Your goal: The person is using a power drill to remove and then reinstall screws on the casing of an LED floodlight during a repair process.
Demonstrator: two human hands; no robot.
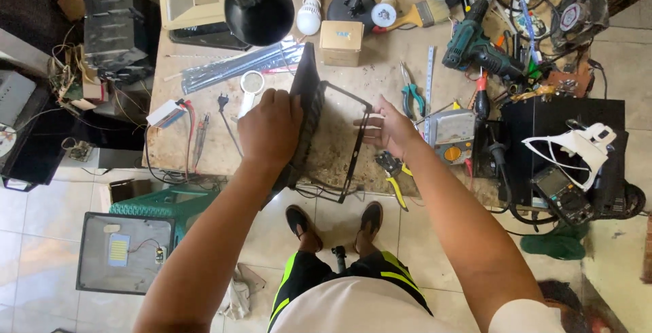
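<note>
Head view. The left hand point(269, 131) is clamped over the upper edge of a black lamp housing point(307, 112), fingers curled round it, holding it on edge and tilted on the bench point(204, 149). The right hand point(388, 129) has its fingers pinched on the right bar of a thin black frame point(358, 144), which stands out from the housing like an opened lid; the bench top shows through the frame. Housing and frame sit near the front edge of the bench, between the two hands, the lower corner of the frame reaching past the edge.

The bench is a stained, pale slab crowded with tools. Just right of the right hand lie a yellow meter point(454, 136) and yellow-handled pliers point(394, 177); green-handled pliers point(411, 95) and a steel ruler point(428, 81) lie behind it. A green drill point(475, 44), a small cardboard box point(341, 42), a white bulb point(310, 12) and a black lamp shade point(258, 7) stand further back. The floor is pale tile; the person's sandalled feet show below the bench.

The housing is dark and ribbed, the frame slim and rectangular.
</note>
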